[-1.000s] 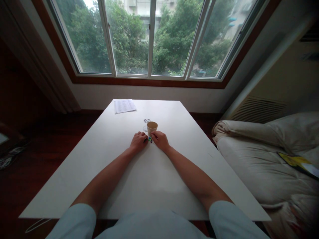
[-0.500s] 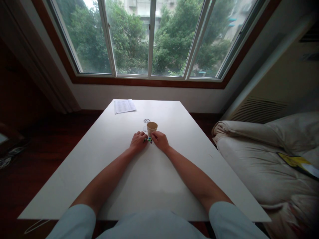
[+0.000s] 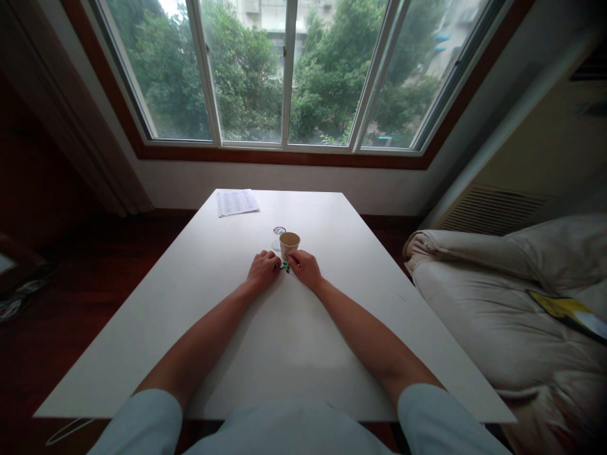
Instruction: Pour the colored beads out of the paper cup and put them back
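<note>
- Left hand (image 3: 264, 268), frame centre: curled at small coloured pieces (image 3: 285, 266); can't tell if gripping.
- Right hand (image 3: 305, 266): curled by paper cup (image 3: 289, 242); grip unclear.
- Hands, cup unmoved this past second: same step, I'd say.

Small green, blue and black pieces (image 3: 285, 266) are standing out against the plain white rectangular worktop (image 3: 294, 354). The round tan paper cup (image 3: 289, 242) is showing a brownish inside. At far left, flat white paper sheets (image 3: 238, 202) are carrying grey printed lines. Near, light-blue fabric sleeves (image 3: 147, 420) are contrasting with the dark reddish-brown floor (image 3: 90, 278) on the left.
</note>
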`<move>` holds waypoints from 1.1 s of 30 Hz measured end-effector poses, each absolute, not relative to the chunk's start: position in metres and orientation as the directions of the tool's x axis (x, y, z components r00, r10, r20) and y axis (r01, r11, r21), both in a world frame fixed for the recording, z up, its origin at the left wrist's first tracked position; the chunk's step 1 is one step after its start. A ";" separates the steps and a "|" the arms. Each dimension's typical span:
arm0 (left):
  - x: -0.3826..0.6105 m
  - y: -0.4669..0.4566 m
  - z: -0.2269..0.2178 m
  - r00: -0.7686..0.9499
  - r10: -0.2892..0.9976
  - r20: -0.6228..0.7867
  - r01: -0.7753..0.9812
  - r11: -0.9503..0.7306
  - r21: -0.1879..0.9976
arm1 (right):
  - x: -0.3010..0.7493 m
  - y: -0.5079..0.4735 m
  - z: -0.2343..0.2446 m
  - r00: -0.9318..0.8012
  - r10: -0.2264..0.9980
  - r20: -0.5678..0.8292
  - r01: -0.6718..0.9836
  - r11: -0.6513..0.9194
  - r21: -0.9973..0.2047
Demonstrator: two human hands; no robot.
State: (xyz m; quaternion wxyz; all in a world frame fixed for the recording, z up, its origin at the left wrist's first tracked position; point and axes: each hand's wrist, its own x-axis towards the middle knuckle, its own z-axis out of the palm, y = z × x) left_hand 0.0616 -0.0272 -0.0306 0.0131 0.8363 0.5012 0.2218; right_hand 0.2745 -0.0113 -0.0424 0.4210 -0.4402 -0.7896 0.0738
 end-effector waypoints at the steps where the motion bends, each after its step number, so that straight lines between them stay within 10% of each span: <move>1: 0.062 -0.027 -0.031 0.401 0.843 0.358 0.830 -0.500 0.246 | 0.274 -0.011 -0.042 -0.258 0.760 0.596 0.634 0.599 -0.489; 33: 0.063 -0.031 -0.024 0.378 0.758 0.531 0.738 -0.593 0.321 | 0.275 -0.012 -0.042 -0.319 0.739 0.593 0.610 0.639 -0.468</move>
